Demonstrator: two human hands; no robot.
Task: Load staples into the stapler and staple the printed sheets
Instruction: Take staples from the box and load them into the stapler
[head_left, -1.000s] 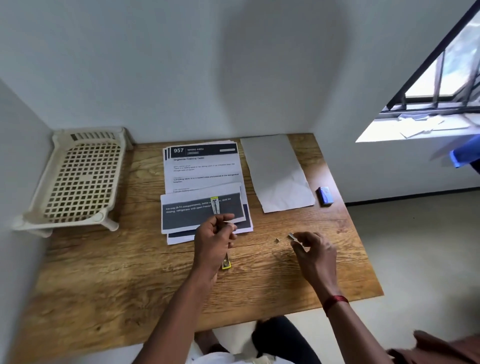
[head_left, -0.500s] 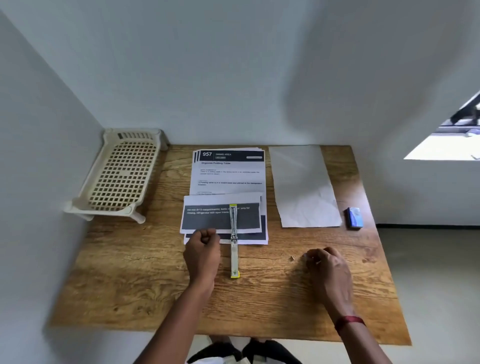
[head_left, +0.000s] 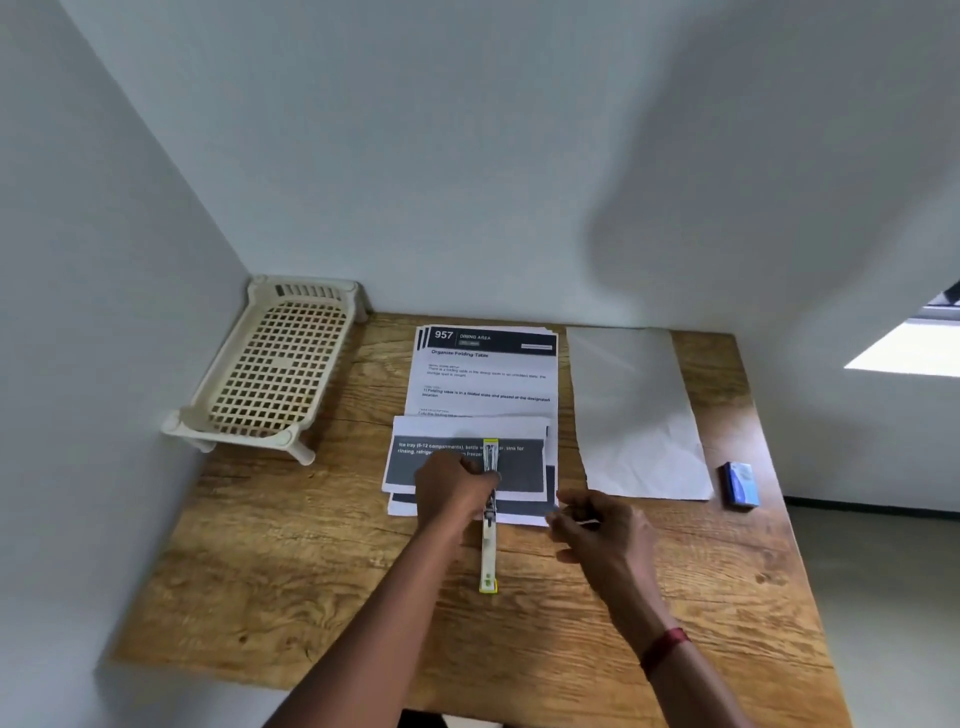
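A slim stapler (head_left: 489, 540) with yellow-green ends lies flipped open lengthwise, its far half over the printed sheets (head_left: 485, 379), its near half on the wooden table (head_left: 311, 561). My left hand (head_left: 451, 488) rests on the sheets and pinches the stapler near its hinge. My right hand (head_left: 602, 530) hovers just right of the stapler with a small strip of staples (head_left: 586, 521) held in its fingertips. A blue staple box (head_left: 739, 484) lies at the table's right edge.
A cream perforated plastic tray (head_left: 270, 374) stands in the back left corner against the walls. A blank white sheet (head_left: 634, 410) lies right of the printed stack. The table's right side drops off to the floor.
My left hand moved right and took hold of the stapler's middle. My right hand moved left from the table toward the stapler, carrying the staples. The camera view shifted slightly.
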